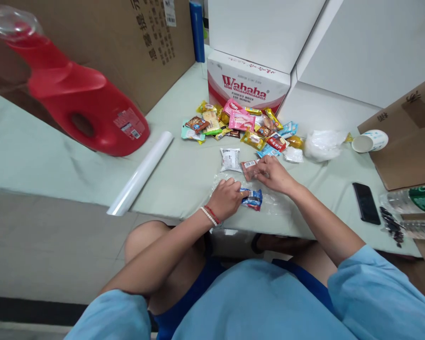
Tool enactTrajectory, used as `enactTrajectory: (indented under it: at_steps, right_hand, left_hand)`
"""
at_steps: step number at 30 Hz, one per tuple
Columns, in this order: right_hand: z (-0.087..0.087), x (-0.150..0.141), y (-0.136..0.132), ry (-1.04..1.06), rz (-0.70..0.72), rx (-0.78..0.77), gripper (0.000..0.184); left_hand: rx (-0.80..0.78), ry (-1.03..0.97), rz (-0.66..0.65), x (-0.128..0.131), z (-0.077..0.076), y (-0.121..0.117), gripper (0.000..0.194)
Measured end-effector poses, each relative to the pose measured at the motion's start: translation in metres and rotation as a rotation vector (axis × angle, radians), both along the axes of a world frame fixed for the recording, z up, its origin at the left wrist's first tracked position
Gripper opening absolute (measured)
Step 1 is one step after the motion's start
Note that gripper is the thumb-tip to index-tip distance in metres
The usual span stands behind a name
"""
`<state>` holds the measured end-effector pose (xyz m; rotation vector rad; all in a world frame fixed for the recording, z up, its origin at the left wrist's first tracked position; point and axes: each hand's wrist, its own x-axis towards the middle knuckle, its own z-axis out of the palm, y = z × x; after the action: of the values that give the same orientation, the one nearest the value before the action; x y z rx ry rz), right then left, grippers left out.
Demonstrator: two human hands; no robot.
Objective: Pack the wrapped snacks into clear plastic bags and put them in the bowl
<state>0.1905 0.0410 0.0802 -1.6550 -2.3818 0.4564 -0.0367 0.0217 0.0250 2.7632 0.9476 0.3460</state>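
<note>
My left hand (pixel 227 198), with a red and a white bracelet at its wrist, has its fingers curled on a blue snack packet (pixel 254 198) near the table's front edge. Part of that packet is hidden under the fingers. Just behind it, my right hand (pixel 274 175) pinches the right end of a reddish-brown snack packet (pixel 248 171). Both packets lie on or over a clear plastic bag (pixel 276 204) spread flat. A white snack packet (pixel 230 159) with printed text lies beside the brown one, untouched.
Several colourful wrapped snacks (pixel 242 122) are heaped before a Wahaba-style water carton (pixel 248 85). On the left are a red jug (pixel 102 108) and a white roll (pixel 141 172). At right are a white bag (pixel 324 144), paper cup (pixel 370 140), phone (pixel 366 203) and plastic bottles (pixel 411 199).
</note>
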Motion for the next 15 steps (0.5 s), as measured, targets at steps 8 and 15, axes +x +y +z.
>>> enactTrajectory:
  at_steps: [8,15]
  right_hand:
    - [-0.023,-0.019,-0.082,-0.169,0.218,-0.167,0.04]
    - [-0.027,-0.021,-0.084,-0.153,0.204,-0.19,0.04]
  left_hand:
    - [-0.248,-0.09,0.022,-0.019,-0.005,0.012,0.022]
    - [-0.349,-0.597,0.663,-0.057,-0.004,0.054,0.028]
